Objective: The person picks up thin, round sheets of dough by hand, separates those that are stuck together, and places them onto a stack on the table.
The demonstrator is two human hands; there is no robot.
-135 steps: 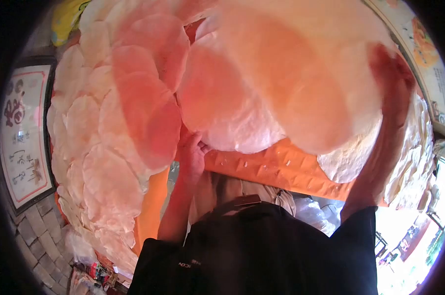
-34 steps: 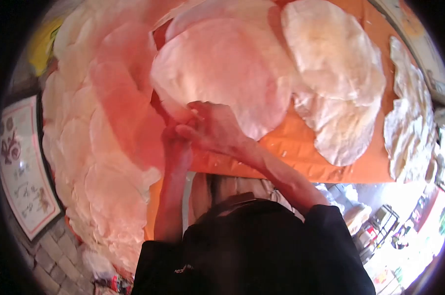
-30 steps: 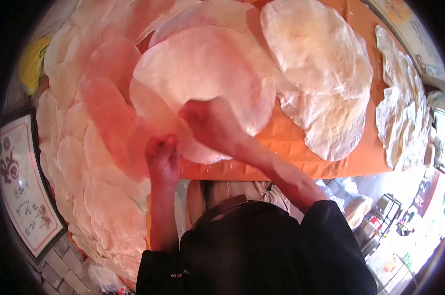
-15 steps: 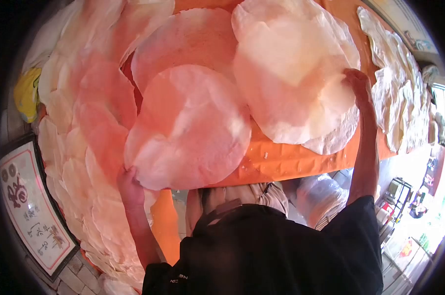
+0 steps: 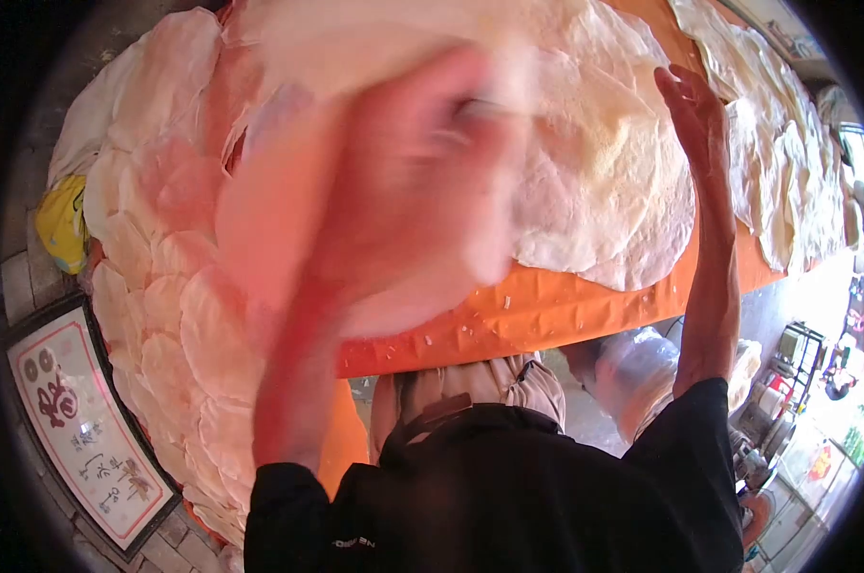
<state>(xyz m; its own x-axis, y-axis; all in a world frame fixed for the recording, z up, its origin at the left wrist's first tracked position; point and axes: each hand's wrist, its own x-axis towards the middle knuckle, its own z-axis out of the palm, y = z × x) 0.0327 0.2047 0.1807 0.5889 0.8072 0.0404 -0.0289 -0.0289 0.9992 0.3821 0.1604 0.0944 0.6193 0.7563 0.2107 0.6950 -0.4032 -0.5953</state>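
Note:
My left hand is raised close to the camera and smeared by motion. Its fingers look curled, and a blurred thin round sheet of pale, translucent material spreads from it across the upper middle. The hand and forearm hide much of what lies beneath. On the right, my right hand hovers at the edge of a pile of round, wrinkled cream sheets. Its fingers are apart, with nothing visible in them. The sheet pile lies on an orange-covered table.
Many overlapping pale sheets cover the left side. Another row of sheets lies at the far right. A framed sign with writing and a yellow bag are at left. Plastic-wrapped goods stand below the table edge.
My left hand has risen up and to the right from the lower left, with a sheet moving along. My right hand has come off the sheet it was holding, and its fingers have opened.

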